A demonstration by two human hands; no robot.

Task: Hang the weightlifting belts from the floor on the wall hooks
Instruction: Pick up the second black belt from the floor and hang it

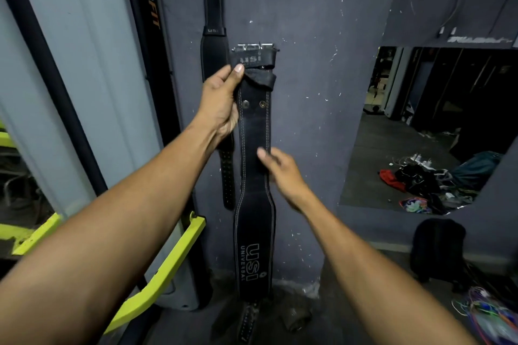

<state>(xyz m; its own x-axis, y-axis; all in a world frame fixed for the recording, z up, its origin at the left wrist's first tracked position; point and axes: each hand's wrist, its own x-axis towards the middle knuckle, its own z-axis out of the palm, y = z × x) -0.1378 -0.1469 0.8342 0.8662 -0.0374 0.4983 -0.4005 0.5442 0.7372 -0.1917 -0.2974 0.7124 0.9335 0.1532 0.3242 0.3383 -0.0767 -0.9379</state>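
I have the black USI leather belt (255,131) up against the dark grey wall (314,92), hanging lengthwise with its metal buckle (253,47) at the top and its tail trailing down to the floor (280,325). My left hand (221,101) grasps the belt just under the buckle, thumb laid across the front and fingers (234,115) wrapped round the edge behind. My right hand (283,171) is released, fingers straight, fingertips touching the belt's right edge lower down to steady it. I judge this to be the hanging step itself: the buckle sits at hook height, but I cannot make out a hook behind it, so I cannot tell whether it has caught. Just beside it, to the left, a second black belt (214,64) already hangs on the wall. Next I would need to feel the buckle seat on its hook, ease off with the left hand, and watch that the belt's weight does not pull it free.
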